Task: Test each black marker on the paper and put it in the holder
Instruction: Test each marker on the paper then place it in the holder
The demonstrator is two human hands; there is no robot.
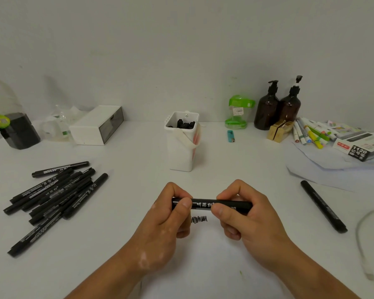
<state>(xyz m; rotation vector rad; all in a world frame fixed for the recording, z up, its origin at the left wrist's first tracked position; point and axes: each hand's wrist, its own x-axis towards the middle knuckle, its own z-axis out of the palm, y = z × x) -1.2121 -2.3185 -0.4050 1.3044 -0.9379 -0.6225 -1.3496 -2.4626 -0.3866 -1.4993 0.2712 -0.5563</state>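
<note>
Findings, from the grip outward. My fingers (185, 203) are curling round the black marker (203, 203). The left hand (166, 214) is pinching its left end, thumb on top, and the right hand (246, 216) is gripping the barrel toward its right end. Both are closed on it and neither is holding anything else.

The marker is lying level, its long axis running left to right across me. It is hanging just above the paper (205, 244), over the scribble (199, 219). I cannot tell whether the cap is seated, as my left fingers are covering that joint.

The holder (183, 147) is standing upright straight ahead, beyond the marker, with several markers already in it.

Judgement: the holder's mouth is facing up while the marker is lying crosswise, so putting it in is calling for a turn to upright and a forward reach. Both hands are about equally near.

A pile of markers (52, 197), presumably awaiting test, is lying on the table (127, 169) well to the left. A lone marker (323, 206) is lying well apart on the right.
</note>
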